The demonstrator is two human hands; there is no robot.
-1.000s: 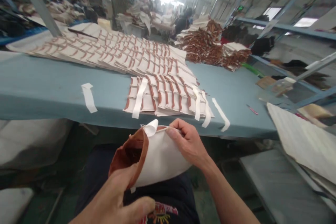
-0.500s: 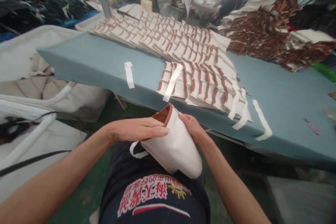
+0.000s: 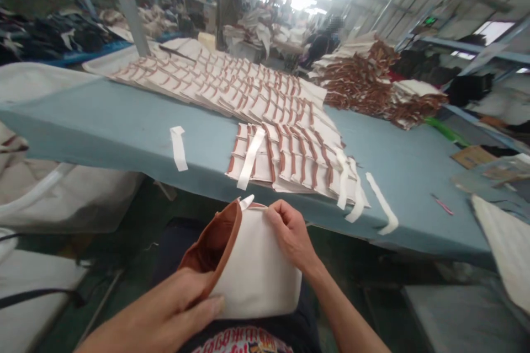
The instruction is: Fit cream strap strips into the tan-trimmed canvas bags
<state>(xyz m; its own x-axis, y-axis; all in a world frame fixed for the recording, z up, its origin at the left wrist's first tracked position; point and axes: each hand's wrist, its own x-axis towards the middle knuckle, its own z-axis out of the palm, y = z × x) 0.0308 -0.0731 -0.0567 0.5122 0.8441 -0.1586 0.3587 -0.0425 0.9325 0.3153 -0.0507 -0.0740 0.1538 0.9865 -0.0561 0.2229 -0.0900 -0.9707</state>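
Observation:
I hold a white fabric bag [image 3: 260, 270] with a brown lining in front of my body, its mouth facing up and left. My left hand [image 3: 188, 300] grips the near edge of the mouth, thumb on the white outside and fingers on the brown lining side. At the far right corner, my right hand [image 3: 290, 231] is closed on the bag's upper edge. A short white strip [image 3: 247, 202] sticks up from the rim between them. The bottom of the bag's inside is hidden.
Ahead is a blue-covered table [image 3: 124, 132] bearing overlapping rows of white, brown-edged pieces [image 3: 285, 160]. White strips [image 3: 179, 149] lie along its front edge. A tall brown-and-white pile [image 3: 364, 83] stands at back right, and a pink tool [image 3: 442, 204] lies to the right.
The bag has turned so its brown-lined mouth shows wider. My left hand moved down and toward me onto the near rim. My view tilted up and shifted right.

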